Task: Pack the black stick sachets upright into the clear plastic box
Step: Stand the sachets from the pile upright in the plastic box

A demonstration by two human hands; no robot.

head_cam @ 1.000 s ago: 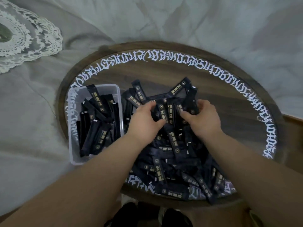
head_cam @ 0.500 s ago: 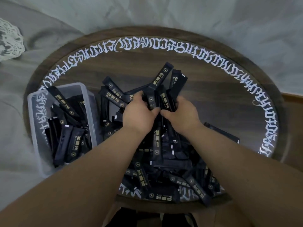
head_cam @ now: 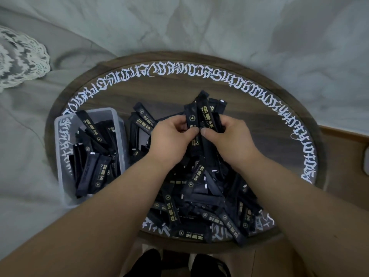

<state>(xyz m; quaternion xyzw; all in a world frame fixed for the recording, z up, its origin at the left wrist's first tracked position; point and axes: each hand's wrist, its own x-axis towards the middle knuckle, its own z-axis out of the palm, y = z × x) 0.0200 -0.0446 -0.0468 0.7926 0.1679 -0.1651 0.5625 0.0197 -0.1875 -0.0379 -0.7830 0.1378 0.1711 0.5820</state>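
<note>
A big pile of black stick sachets [head_cam: 199, 198] with gold print lies on the round wooden table. Above the pile's far end, my left hand [head_cam: 171, 137] and my right hand [head_cam: 229, 136] together grip a bunch of sachets [head_cam: 201, 114], whose tops stick up between the thumbs. The clear plastic box [head_cam: 61, 156] stands at the left of the table. It holds several sachets leaning at different angles.
The round dark wooden table [head_cam: 259, 124] carries white lettering round its rim and sits against grey bedding [head_cam: 219, 27]. A lace cloth [head_cam: 18, 58] lies at the far left. Dark shoes [head_cam: 147, 262] show below the table's near edge.
Both hands have drawn together and lifted a bunch of sachets out of the pile. The view has shifted, so the box sits at a different place in frame.
</note>
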